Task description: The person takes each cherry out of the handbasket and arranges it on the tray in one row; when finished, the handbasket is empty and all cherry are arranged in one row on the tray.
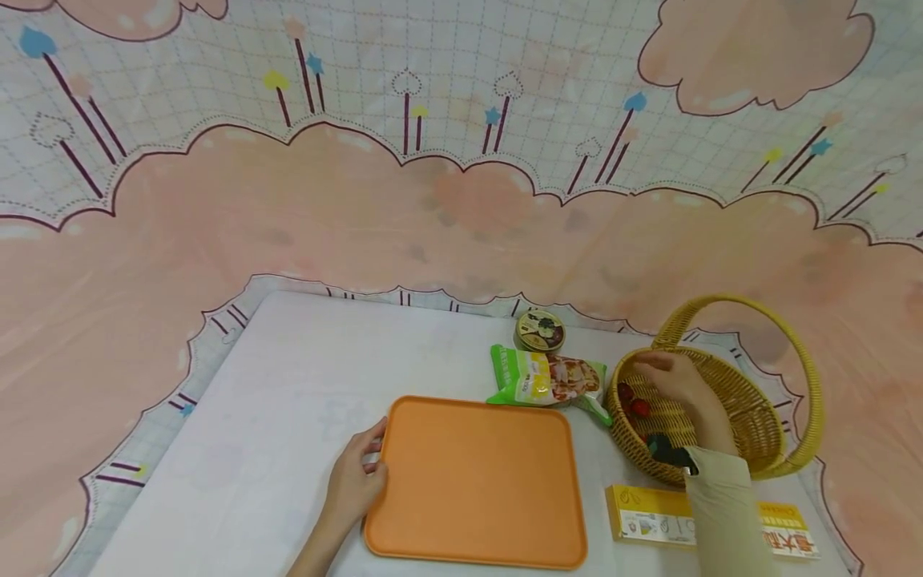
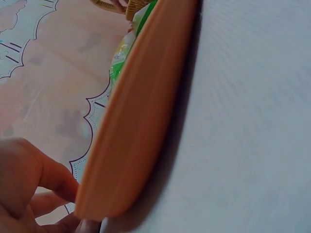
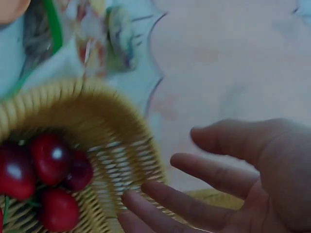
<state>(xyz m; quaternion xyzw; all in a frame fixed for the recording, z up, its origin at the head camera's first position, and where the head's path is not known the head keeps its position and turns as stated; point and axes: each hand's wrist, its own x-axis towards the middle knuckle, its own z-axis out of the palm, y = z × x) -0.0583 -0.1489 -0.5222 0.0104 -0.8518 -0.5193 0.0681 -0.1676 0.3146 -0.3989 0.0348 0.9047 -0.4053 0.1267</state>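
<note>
My left hand holds the left rim of an orange rectangular tray, which lies flat on the white table. In the left wrist view its fingers bend against the tray's edge, and some fingertips are hidden. Over the yellow wicker basket, my right hand hovers with nothing in it. Its fingers are spread and slightly bent in the right wrist view. Several dark red cherries with green stems lie inside the basket, apart from the fingers.
A green-and-white food packet lies between tray and basket, with a round tin behind it. Yellow-and-white boxes lie in front of the basket, partly covered by the right sleeve. The basket's tall handle arches up on the right.
</note>
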